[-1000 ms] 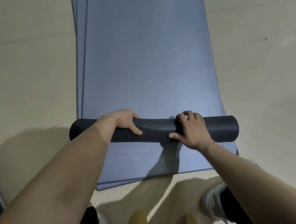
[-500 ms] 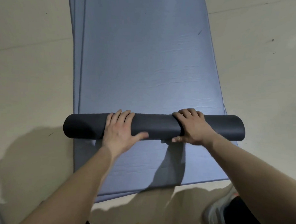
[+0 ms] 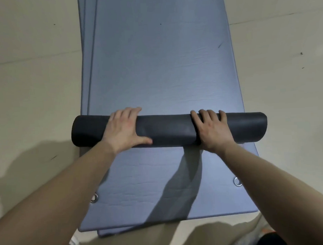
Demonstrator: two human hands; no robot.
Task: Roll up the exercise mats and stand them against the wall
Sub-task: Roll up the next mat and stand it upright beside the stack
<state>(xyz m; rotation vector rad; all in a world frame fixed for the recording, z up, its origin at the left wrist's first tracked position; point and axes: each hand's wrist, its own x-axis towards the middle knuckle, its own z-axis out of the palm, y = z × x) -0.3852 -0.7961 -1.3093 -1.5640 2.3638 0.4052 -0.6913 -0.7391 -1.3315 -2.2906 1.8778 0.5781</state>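
Exercise mat (image 3: 164, 67) part-rolled, dark roll (image 3: 168, 131) across mid-frame.
Left hand (image 3: 123, 130) and right hand (image 3: 211, 131) press on it, fingers (image 3: 123, 114) laid flat, gripping nothing; next calls for an even forward push.

Dim, soft shadows, wide-angle edge bending

— What carries everything here?
— A pale floor (image 3: 31, 94), with thin seams crossing it.
— And directly on it?
— Blue-grey mats (image 3: 164, 67), stacked flat; perhaps three, since their edges are hard to count.
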